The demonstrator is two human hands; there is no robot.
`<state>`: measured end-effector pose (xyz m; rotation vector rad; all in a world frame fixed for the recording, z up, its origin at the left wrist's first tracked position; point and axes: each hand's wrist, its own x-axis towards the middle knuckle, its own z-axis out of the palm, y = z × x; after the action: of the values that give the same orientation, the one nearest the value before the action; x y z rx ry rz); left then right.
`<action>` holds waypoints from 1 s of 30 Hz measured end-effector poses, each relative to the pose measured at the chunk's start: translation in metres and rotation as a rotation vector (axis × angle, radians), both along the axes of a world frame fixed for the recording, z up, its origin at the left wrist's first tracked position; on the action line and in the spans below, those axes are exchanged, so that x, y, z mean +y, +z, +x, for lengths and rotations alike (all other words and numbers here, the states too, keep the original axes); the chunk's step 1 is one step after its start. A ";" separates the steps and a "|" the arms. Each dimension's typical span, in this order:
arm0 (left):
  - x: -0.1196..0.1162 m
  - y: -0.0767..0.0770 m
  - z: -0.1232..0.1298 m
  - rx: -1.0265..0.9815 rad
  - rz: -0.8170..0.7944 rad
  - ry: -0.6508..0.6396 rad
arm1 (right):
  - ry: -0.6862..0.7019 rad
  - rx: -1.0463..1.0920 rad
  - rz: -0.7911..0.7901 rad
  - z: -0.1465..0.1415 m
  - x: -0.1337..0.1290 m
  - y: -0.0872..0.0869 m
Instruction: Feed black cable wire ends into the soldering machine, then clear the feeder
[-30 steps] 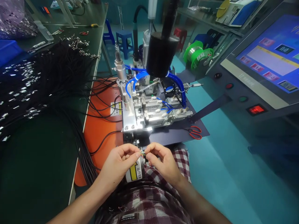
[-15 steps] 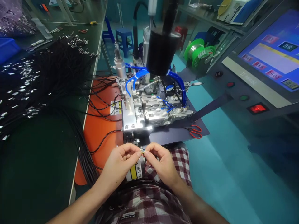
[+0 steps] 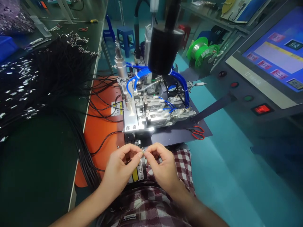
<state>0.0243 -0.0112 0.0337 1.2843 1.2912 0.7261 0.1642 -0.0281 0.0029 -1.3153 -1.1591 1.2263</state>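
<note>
My left hand [image 3: 121,167] and my right hand [image 3: 163,167] meet fingertip to fingertip at the front edge of a metal machine [image 3: 156,113]. Each is closed in a pinch on thin coloured wires [image 3: 143,152], of which only a tiny yellowish bit shows between the fingertips. The rest of the wires is hidden by my fingers. Just beyond the fingertips is a small metal fixture [image 3: 138,143] on the machine's track. Below my left hand, a label with a yellow stripe [image 3: 135,174] is partly covered.
Black cables [image 3: 84,154] hang over the edge of the dark table [image 3: 35,167] on the left, below a large cable heap [image 3: 59,69]. Red-handled scissors [image 3: 198,132] lie on the machine's dark plate. A control panel [image 3: 255,85] and a green wire spool [image 3: 201,52] stand at right.
Both hands have shifted slightly up and left, toward the small fixture, and their fingertips are closer together. Less of the coloured wires shows between them.
</note>
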 end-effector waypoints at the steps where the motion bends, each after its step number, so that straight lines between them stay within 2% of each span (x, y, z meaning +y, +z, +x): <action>1: -0.001 0.000 0.000 0.008 0.063 0.005 | 0.025 0.113 -0.079 0.000 0.001 0.000; 4: -0.003 -0.003 -0.001 -0.004 0.151 0.000 | 0.098 0.411 -0.261 -0.001 0.003 -0.002; 7: 0.000 -0.004 -0.005 -0.080 0.091 -0.080 | 0.107 0.480 -0.290 -0.001 0.004 -0.004; 9: 0.004 -0.004 -0.007 -0.144 0.011 -0.149 | 0.103 0.464 -0.281 0.000 0.005 -0.003; 11: 0.006 -0.004 -0.008 -0.168 -0.034 -0.163 | 0.100 0.413 -0.258 0.000 0.005 -0.001; 16: 0.008 -0.003 -0.006 -0.132 0.004 -0.018 | 0.118 0.288 -0.201 -0.001 0.006 0.000; 20: 0.011 0.000 -0.011 -0.019 -0.057 -0.038 | 0.112 0.221 -0.191 0.001 0.015 -0.005; 22: 0.014 -0.001 -0.017 0.138 0.042 -0.082 | 0.106 0.177 -0.189 0.004 0.023 -0.009; 25: 0.020 -0.007 -0.026 0.390 0.315 -0.171 | 0.104 0.113 -0.193 0.008 0.035 -0.016; 27: 0.023 -0.013 -0.030 0.450 0.440 -0.212 | 0.119 0.108 -0.216 0.009 0.041 -0.021; 30: 0.027 -0.021 -0.035 0.456 0.541 -0.288 | 0.143 0.130 -0.262 0.008 0.045 -0.027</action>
<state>-0.0103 0.0161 0.0123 2.1224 1.2606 0.6139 0.1722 0.0173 -0.0237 -1.3375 -1.0398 1.5870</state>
